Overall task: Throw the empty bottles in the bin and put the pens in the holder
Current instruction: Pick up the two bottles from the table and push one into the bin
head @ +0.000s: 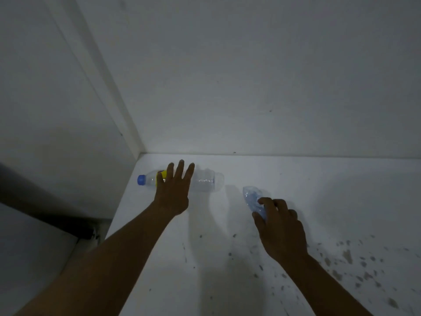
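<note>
Clear bottle [205,182] lay on side on white desk [319,190], near wall corner, blue cap [141,179] leftward. Left hand [173,192] spread, unclenched, over its middle. Right hand [280,226] grasped crushed bottle [251,197], right of clear bottle.

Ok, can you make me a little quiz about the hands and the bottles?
1. True or false: the clear bottle with the blue cap stands upright.
2. Which hand has fingers curled on the crumpled bottle: A) the left hand, B) the right hand?
3. Fill in: the left hand's fingers are spread ____ over the clear bottle.

Key: 1 false, it lies on its side on the white surface. 2 B. 3 open.
</note>
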